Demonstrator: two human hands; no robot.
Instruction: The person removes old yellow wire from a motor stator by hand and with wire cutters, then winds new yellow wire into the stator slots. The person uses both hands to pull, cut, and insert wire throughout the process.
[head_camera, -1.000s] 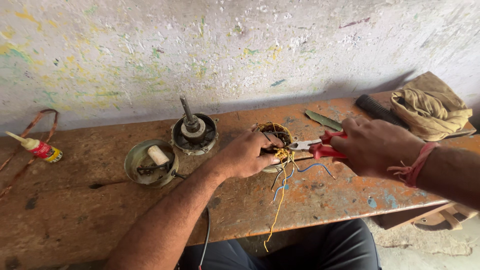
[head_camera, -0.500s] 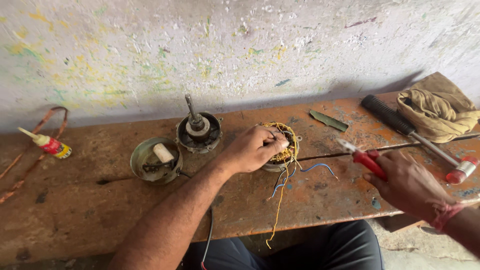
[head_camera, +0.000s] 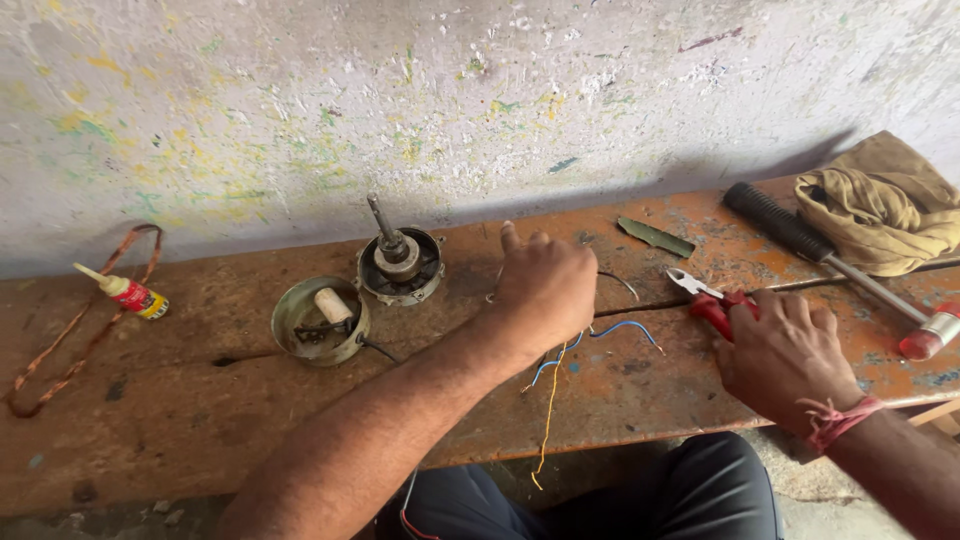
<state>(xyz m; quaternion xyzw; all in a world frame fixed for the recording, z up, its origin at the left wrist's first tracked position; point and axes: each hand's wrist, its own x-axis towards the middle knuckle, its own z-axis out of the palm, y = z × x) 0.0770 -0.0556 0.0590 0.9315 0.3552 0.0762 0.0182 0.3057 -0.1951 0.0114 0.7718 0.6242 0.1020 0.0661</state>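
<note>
On the rusty orange workbench (head_camera: 200, 400): two hands over a stripped motor winding.

The left hand (head_camera: 545, 285) lies curled over the coil, hiding it, blue and yellow leads (head_camera: 560, 365) trailing toward the near edge. The right hand (head_camera: 785, 355), just beside it, rests closed on red-handled pliers (head_camera: 705, 300), jaws pointing left toward the coil. A rotor (head_camera: 400, 262) and end cap (head_camera: 320, 320) sit further left, a hammer (head_camera: 830, 255) right.

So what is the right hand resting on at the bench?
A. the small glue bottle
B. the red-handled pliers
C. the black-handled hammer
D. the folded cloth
B: the right hand lies over the red-handled pliers, whose metal jaws poke out to its left, while the hammer, cloth and glue bottle lie apart from it.
</note>
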